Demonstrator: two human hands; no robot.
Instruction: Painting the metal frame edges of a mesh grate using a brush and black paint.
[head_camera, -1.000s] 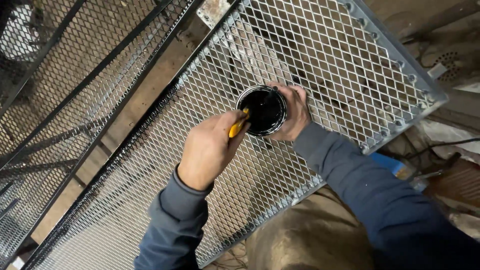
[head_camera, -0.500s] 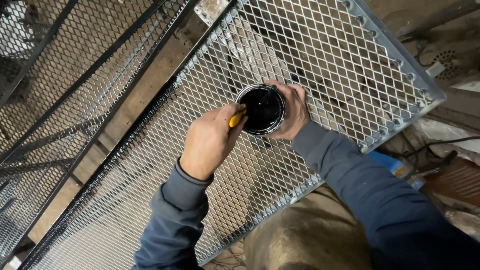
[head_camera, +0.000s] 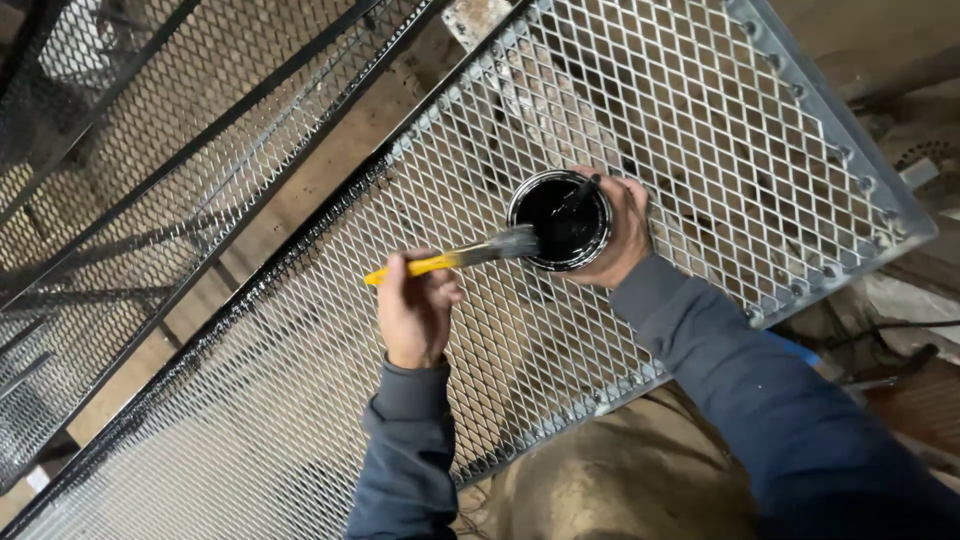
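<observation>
Brush (head_camera: 470, 256): yellow handle, bristles now lifting out of can, hovering at rim, tip wet with black; half second ago buried inside can. Means loading done, paint ready for mesh.
Can (head_camera: 560, 220): round, holding black paint, sitting on grey mesh panel (head_camera: 700, 120) near its middle, unmoved.
Left hand (head_camera: 415, 310): fingers closed round brush handle, drawing back toward panel's near edge.
Right hand (head_camera: 625, 235): fingers wrapped round can's side, still steadying.
Black mesh panels (head_camera: 150, 150): lying beyond far edge, already dark.
</observation>
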